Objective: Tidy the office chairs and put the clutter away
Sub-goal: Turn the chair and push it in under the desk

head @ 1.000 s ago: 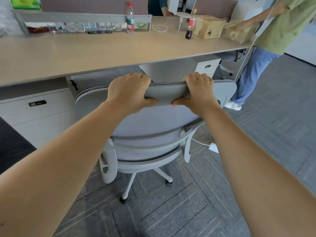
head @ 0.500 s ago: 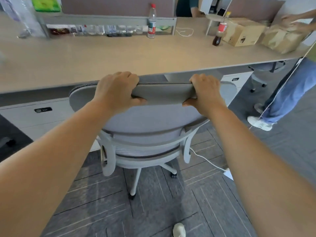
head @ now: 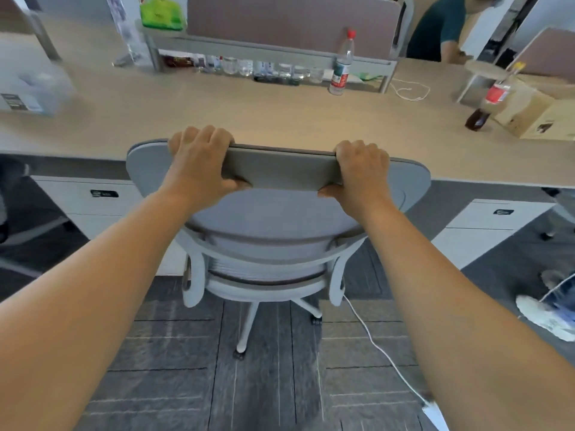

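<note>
A grey office chair (head: 280, 219) on castors faces the long wooden desk (head: 249, 119), its backrest top touching the desk's front edge in view. My left hand (head: 199, 163) grips the top of the backrest on the left. My right hand (head: 362, 172) grips it on the right, thumb under the rim. The seat sits in the gap between two white drawer units. On the desk stand a clear water bottle (head: 342, 65), a dark cola bottle (head: 487, 102) and a cardboard box (head: 535, 113).
White drawer units (head: 93, 206) (head: 485, 225) flank the chair. A white cable (head: 379, 349) runs over the grey carpet to a plug at the lower right. A person's shoe (head: 547, 315) is at the right. Another person (head: 441, 29) stands behind the desk divider.
The chair has rolled to the right and closer to the desk with both hands still on its backrest. It now lines up with the gap between the drawer units.
</note>
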